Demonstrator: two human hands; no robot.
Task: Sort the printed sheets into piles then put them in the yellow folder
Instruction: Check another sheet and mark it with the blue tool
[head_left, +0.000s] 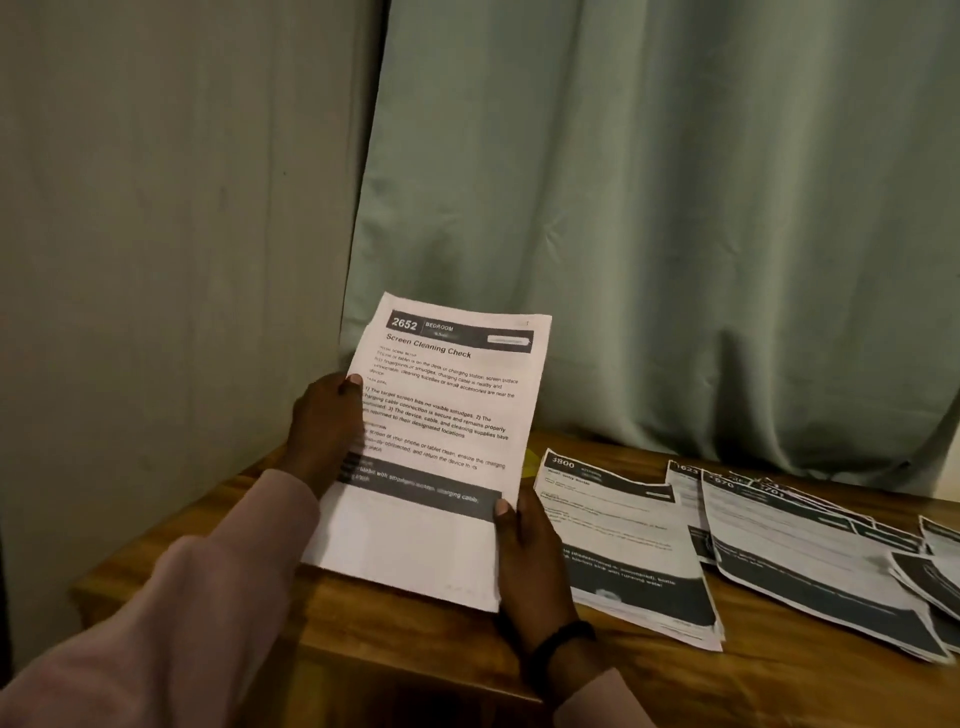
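Both hands hold up a stack of printed sheets above the wooden table.

I see the stack (441, 441) pinched by my left hand (324, 426) and right hand (524, 551) over the table (363, 649); sorted piles (634, 551) lie right of it, and a yellow corner (532, 461), possibly the folder, peeks behind.

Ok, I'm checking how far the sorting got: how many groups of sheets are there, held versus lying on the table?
Held stack: 1, gripped by the left hand and right hand
Piles on the table: 3, namely the near pile, the fanned pile and the edge pile, which the frame cuts off
Total: 4
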